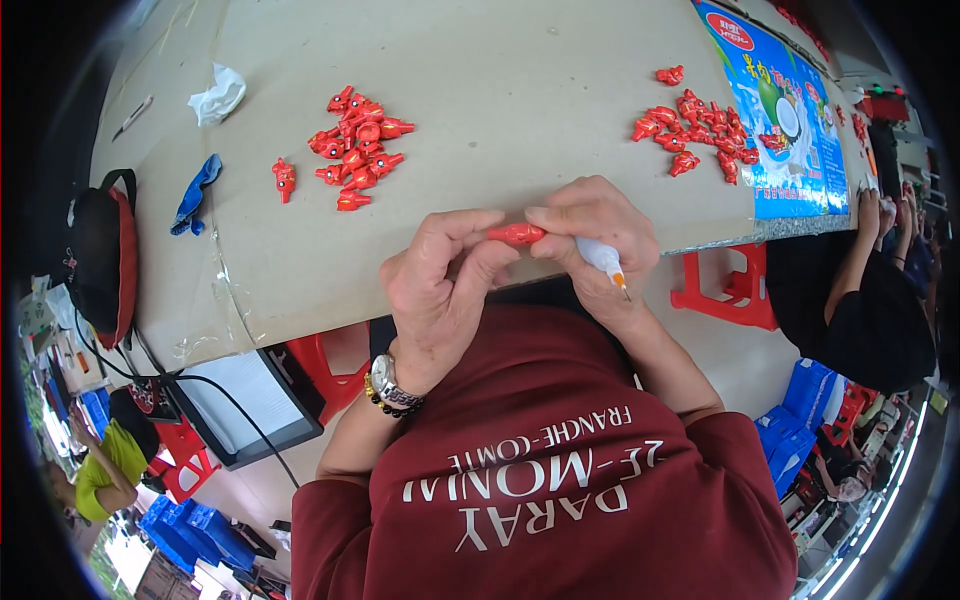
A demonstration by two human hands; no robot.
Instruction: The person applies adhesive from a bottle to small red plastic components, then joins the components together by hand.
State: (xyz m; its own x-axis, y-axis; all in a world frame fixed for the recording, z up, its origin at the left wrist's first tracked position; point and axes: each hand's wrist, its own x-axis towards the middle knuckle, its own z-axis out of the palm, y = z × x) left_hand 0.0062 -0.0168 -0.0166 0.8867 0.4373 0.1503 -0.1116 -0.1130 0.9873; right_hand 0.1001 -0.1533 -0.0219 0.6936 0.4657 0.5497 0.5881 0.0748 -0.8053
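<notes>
Between the fingertips of both hands, just above the table's near edge, is a small red figurine (pixel 517 234) with yellowish marks. My left hand (pixel 440 268) pinches its left end with thumb and fingers. The right end is gripped by the thumb and forefinger of my right hand (pixel 598 235). That same hand also carries a white bottle (pixel 600 256) with an orange collar and a fine needle-like tip, tucked in the palm and pointing down to the right. A heap of similar red figurines (pixel 360 140) lies beyond my left hand, one apart on its left. Another group (pixel 695 128) lies far right.
The table (pixel 480 110) is covered in brown board. On it are crumpled white tissue (pixel 217 95), a blue cloth (pixel 196 196), a pen (pixel 132 117) and a blue printed sheet (pixel 785 120). A black-and-red bag (pixel 105 255) sits at the left edge. A co-worker (pixel 850 300) sits at right, near a red stool (pixel 728 290).
</notes>
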